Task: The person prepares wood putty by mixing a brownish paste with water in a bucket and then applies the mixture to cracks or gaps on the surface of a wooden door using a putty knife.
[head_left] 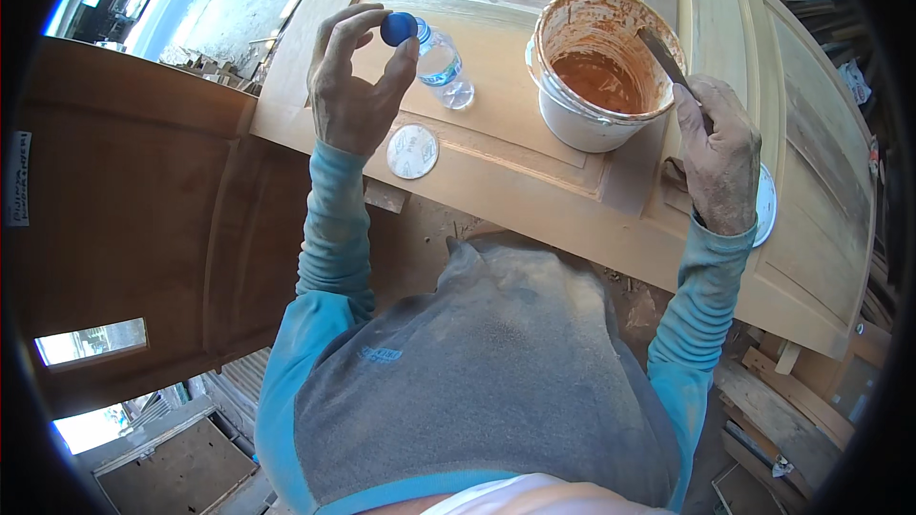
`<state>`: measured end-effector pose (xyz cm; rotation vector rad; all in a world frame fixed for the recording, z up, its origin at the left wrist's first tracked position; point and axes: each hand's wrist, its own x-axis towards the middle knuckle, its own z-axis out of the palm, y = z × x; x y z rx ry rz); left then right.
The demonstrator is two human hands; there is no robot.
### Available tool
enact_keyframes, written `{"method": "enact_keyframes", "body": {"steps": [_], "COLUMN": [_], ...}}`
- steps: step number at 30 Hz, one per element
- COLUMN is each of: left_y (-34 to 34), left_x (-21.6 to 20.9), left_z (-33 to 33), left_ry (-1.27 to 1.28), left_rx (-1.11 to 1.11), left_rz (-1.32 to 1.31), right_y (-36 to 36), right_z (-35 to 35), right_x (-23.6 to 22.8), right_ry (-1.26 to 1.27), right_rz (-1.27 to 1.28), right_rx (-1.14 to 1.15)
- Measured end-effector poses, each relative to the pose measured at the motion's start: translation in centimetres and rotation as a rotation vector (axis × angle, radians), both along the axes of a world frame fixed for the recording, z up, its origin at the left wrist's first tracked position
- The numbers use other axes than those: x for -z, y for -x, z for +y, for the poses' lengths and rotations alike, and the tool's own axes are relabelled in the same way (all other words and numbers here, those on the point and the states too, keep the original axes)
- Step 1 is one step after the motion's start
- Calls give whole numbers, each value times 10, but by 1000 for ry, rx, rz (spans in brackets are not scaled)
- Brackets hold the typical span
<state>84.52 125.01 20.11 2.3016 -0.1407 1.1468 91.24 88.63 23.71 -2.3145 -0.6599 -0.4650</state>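
We count one left hand (pixel 355 105) and one right hand (pixel 725 157), two in all, plus two blue sleeves (pixel 334 215) (pixel 701 300), one blue cap (pixel 397 30), one clear plastic bottle (pixel 445 72), one white bucket (pixel 584 124), one flat-bladed scraper (pixel 662 53), two pale round discs (pixel 412 152) (pixel 766 206) and one white label (pixel 17 179).

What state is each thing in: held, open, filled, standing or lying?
Round blue plastic cap: pinched in the left hand.
Clear plastic bottle: standing; capped or not is unclear.
White plastic bucket: open, upright, partly filled with reddish-brown paste.
Flat dark-bladed scraper: held in the right hand.
Round whitish disc: lying flat.
Brown panelled wooden door: lying flat.
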Motion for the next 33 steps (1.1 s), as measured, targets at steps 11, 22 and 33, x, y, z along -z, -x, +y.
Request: {"method": "enact_keyframes", "body": {"steps": [11, 22, 33], "left_y": [-19, -31, -52], "left_x": [8, 30, 85], "left_z": [31, 36, 15], "left_ry": [94, 227, 656], "left_rx": [149, 265, 451], "left_rz": [304, 223, -26], "right_y": [5, 14, 13], "right_z": [44, 48, 51], "right_x": [2, 2, 11], "right_ry": [4, 4, 20], "right_rz": [69, 106, 121], "right_rx": [72, 146, 190]}}
